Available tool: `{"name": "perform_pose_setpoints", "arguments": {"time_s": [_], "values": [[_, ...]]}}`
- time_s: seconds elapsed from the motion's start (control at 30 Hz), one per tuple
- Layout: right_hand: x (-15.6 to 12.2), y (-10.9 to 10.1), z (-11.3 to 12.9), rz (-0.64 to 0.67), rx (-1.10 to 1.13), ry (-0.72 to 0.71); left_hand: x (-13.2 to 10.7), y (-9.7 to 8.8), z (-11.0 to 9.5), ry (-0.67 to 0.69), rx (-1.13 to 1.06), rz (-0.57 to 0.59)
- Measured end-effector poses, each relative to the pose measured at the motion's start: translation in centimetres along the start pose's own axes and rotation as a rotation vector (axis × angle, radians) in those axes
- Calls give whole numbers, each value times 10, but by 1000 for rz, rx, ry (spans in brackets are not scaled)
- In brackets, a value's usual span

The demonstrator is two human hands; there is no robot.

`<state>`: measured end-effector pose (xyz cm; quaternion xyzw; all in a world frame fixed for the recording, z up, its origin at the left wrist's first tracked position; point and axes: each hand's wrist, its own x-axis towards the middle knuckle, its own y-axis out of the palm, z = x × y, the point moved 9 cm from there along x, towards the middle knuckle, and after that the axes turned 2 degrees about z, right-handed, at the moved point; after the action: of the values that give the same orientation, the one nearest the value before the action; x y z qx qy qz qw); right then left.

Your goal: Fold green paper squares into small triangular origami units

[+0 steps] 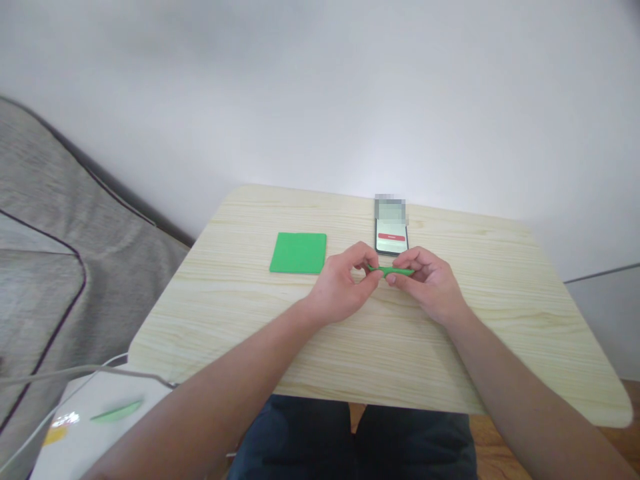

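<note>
Between my two hands is a small green piece of folded paper [400,271], narrow and lying sideways just above the table. My left hand [346,280] pinches its left end between thumb and forefinger. The right end is pinched by my right hand [431,279], with the thumb in front and fingers behind. My fingers hide part of the piece, so its full shape cannot be made out. To the left of my left hand lies a flat green square stack of paper [299,253], apart from both hands.
A phone [391,233] with a lit screen lies just beyond my hands, near the wall [320,100]. The light wooden table [225,300] has rounded corners. At left are a grey fabric sofa [115,280], a white surface [100,393] and a cable [135,371].
</note>
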<state>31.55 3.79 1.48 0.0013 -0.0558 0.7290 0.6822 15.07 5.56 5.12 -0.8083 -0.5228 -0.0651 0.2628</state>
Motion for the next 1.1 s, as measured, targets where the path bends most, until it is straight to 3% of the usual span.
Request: {"name": "perform_pose_setpoints", "arguments": {"time_s": [0.63, 1.0, 1.1], "values": [[-1, 4, -2, 48, -89, 93, -2, 0, 3, 17, -31, -31], [-1, 2, -5, 49, -67, 111, 0, 2, 13, -109, -102, -25], [0, 2, -3, 47, -74, 92, 1, 5, 13, -134, -74, 31]]}}
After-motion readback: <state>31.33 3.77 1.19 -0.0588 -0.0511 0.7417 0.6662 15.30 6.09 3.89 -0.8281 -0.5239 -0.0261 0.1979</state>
